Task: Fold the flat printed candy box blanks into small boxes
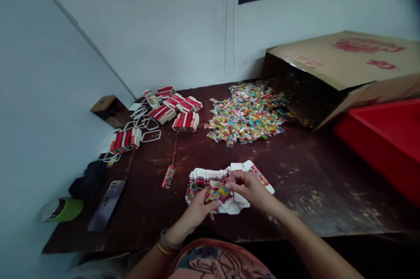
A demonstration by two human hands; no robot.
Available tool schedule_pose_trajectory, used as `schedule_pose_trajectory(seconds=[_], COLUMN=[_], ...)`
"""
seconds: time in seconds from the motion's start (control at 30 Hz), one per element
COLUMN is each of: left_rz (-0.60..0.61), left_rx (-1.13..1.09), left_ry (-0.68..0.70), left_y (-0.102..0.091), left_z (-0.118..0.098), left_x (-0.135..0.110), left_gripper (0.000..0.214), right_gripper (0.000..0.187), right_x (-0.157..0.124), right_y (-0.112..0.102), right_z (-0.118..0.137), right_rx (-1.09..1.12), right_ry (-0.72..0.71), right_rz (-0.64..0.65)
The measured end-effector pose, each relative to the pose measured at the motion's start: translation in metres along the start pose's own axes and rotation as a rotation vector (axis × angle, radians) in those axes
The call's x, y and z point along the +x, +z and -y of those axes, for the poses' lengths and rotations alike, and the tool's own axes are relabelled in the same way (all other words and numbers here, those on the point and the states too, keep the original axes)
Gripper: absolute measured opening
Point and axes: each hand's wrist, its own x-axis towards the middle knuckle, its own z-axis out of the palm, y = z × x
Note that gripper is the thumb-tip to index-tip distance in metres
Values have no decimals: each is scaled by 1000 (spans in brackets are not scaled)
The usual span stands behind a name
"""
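My left hand (198,211) is closed around a small printed candy box (213,195) with coloured dots on it, near the table's front edge. At the box's right end, my right hand (247,186) is closed in a pinch. Something yellow shows just under those fingertips, but I cannot tell whether they grip a box flap or a packet. Beneath both hands lies a row of flat, overlapping candy cartons (200,174) with white flaps. More cartons (260,176) fan out at its right end, partly behind my right hand. One small carton (168,177) lies apart on the left.
A pile of clear candy packets (246,117) spreads behind the hands. Right of it are an open cardboard box (354,60) and a red bin (383,139). Carton bundles (186,122), white bands (151,135), a phone (107,205) and a green container (70,210) are on the left.
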Motion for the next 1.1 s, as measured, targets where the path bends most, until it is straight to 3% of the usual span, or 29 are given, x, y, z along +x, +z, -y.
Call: schedule_pose_trajectory(seconds=[0.07, 0.17, 0.27, 0.33, 0.4, 0.5, 0.6, 0.67, 0.83, 0.97, 1.1], left_rz=[46, 113, 156, 162, 138, 64, 78, 141, 248, 227, 210], left_rx=[56, 71, 71, 37, -45, -151, -126, -101, -103, -142, -221], left_ry=[13, 2, -40, -58, -47, -28, -58, -78, -85, -4, 4], left_y=[7, 15, 19, 19, 18, 16, 14, 13, 13, 16, 15], left_z=[0, -2, -3, -2, -2, -3, -4, -3, 2, -4, -12], left_x=[3, 3, -3, -6, -8, -8, -6, -6, -6, -6, -8], left_gripper=[52, 50, 43, 41, 43, 63, 64, 62, 58, 43, 41], right_gripper=[25, 21, 22, 20, 18, 18, 31, 35, 34, 36, 25], right_x=[-6, -6, -7, -11, -16, -22, -27, -29, -34, -37, -33], right_y=[3, -1, -4, 0, 10, 31, 44, 44, 30, 26, 27], right_z=[10, 18, 26, 28, 27, 18, 11, 11, 25, 36, 36], right_rx=[49, -71, -173, -157, -14, 442, 874, 970, 867, 611, 345], right_ry=[24, -27, -209, -254, -175, 124, 395, 447, 355, 148, 18], right_rz=[-80, -179, -18, 31, -92, -220, -57, 38, 187, 56, -46])
